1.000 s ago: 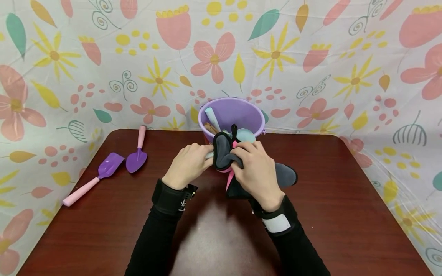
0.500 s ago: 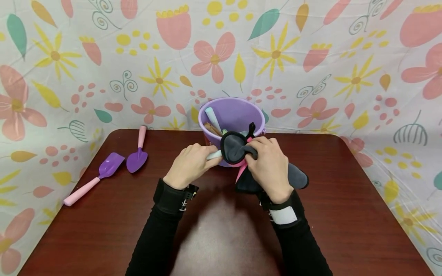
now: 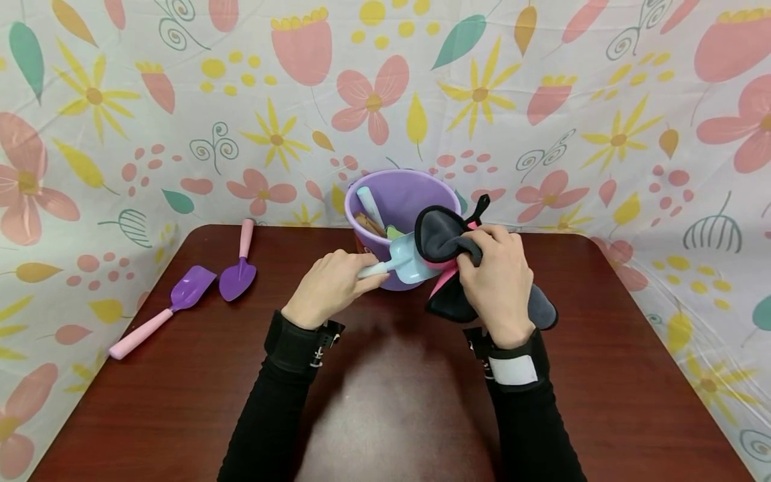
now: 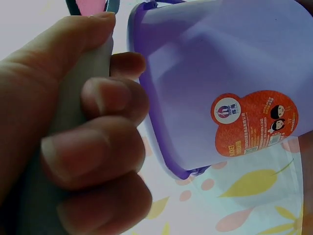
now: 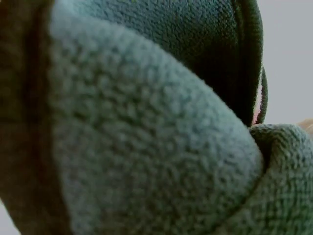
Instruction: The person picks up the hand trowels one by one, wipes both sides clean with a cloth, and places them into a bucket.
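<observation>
Since a second ago the right hand [image 3: 496,278], bunching the grey cloth [image 3: 442,241], has drawn rightward off the pale blue scoop [image 3: 409,262], whose handle the left hand [image 3: 330,288] grips, blade pointing right before the purple bucket [image 3: 402,201]

1. The right wrist view is basically all grey cloth [image 5: 146,147] up close, so the right hand can't be made out in it.
2. The left wrist view crops the purple bucket [image 4: 220,83] at the top and right edges; its sticker print is too small to read.
3. In the head view the right hand [image 3: 496,278] and cloth cover part of the light blue scoop [image 3: 406,261].
4. The stuff inside the bucket is half hidden by its wall.
</observation>
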### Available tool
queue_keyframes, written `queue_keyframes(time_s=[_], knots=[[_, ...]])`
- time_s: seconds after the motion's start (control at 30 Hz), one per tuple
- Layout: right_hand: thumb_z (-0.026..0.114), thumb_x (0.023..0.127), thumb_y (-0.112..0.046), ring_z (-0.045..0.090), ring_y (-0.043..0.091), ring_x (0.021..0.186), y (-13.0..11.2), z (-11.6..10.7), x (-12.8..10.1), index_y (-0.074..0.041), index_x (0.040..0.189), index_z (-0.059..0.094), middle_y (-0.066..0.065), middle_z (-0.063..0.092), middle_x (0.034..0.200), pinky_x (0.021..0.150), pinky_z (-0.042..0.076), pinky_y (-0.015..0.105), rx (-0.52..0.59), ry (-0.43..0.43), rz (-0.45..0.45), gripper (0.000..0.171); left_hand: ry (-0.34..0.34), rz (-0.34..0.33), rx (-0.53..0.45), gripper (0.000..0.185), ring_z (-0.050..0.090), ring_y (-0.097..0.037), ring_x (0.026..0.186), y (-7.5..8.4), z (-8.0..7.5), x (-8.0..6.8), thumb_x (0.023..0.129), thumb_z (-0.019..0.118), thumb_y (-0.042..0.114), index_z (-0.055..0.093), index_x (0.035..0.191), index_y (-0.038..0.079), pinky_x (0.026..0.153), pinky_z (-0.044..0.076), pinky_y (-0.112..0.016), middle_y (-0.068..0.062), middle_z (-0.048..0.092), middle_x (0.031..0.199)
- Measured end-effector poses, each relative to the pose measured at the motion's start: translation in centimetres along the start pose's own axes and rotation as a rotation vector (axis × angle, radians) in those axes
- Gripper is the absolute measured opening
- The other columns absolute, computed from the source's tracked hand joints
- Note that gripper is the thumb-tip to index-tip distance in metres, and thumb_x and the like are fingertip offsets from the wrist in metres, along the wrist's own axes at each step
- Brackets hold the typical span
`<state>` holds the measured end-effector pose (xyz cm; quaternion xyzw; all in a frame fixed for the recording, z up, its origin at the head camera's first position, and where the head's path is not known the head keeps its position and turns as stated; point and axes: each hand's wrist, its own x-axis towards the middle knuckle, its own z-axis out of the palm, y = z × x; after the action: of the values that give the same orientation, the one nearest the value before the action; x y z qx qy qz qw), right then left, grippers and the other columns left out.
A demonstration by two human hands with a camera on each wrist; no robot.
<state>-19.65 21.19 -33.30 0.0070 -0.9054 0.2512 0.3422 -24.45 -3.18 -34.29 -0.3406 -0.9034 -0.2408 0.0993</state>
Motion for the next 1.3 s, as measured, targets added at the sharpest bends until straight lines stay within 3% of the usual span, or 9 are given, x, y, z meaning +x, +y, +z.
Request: queue_keyframes(time_s=[0.17,0.33,0.67,0.9,1.17,1.3], knots=[[0.066,0.086,-0.008,0.051,0.029,0.096,-0.3,0.0,-0.1,-0.010,0.099,0.074,0.006,0.062,0.113,0.059,0.048,0.055,0.028,0.056,-0.051,0.015,-0.002,0.004,-0.009,0.026,0.040,-0.009,0.051,0.1,0.0,0.0,0.095,0.064,0.035,0.056,0.076,0.019,0.046,0.032,-0.027,0.007,0.034,0.057],[0.069,0.083,-0.006,0.052,0.030,0.099,-1.1,0.6,-0.5,-0.010,0.098,0.075,0.006,0.062,0.115,0.061,0.049,0.055,0.039,0.058,-0.105,0.017,0.001,0.005,-0.015,0.025,0.041,-0.010,0.051,0.3,0.1,0.0,0.095,0.065,0.034,0.058,0.077,0.018,0.046,0.033,-0.028,0.007,0.035,0.057],[0.072,0.080,-0.002,0.051,0.029,0.101,-3.4,1.9,-1.5,-0.010,0.101,0.074,0.007,0.062,0.117,0.063,0.052,0.048,0.049,-0.048,-0.232,0.022,0.015,0.031,0.047,0.024,0.047,-0.010,0.051,1.0,1.0,0.3,0.096,0.063,0.030,0.056,0.076,0.019,0.048,0.038,-0.030,0.006,0.042,0.056],[0.070,0.081,-0.002,0.052,0.027,0.102,-4.2,2.3,-1.9,-0.011,0.101,0.075,0.005,0.062,0.116,0.061,0.053,0.048,0.107,-0.072,-0.200,0.023,-0.004,0.041,0.068,0.020,0.054,-0.010,0.055,1.2,1.6,0.6,0.096,0.064,0.037,0.064,0.087,0.019,0.053,0.044,-0.032,0.006,0.047,0.057],[0.070,0.083,-0.006,0.052,0.028,0.101,-2.7,2.2,-1.0,-0.012,0.101,0.075,0.006,0.061,0.116,0.062,0.051,0.054,0.076,-0.008,-0.110,0.020,-0.018,0.047,0.050,0.022,0.048,-0.010,0.053,1.3,1.6,0.7,0.095,0.065,0.031,0.057,0.077,0.019,0.049,0.039,-0.029,0.006,0.045,0.059],[0.070,0.084,-0.008,0.052,0.029,0.100,-1.8,1.9,-0.7,-0.012,0.101,0.075,0.007,0.059,0.117,0.060,0.049,0.056,0.075,0.038,-0.060,0.018,-0.007,0.057,0.035,0.021,0.047,-0.010,0.053,1.3,1.5,0.6,0.096,0.064,0.033,0.058,0.081,0.020,0.048,0.036,-0.028,0.006,0.045,0.060]])
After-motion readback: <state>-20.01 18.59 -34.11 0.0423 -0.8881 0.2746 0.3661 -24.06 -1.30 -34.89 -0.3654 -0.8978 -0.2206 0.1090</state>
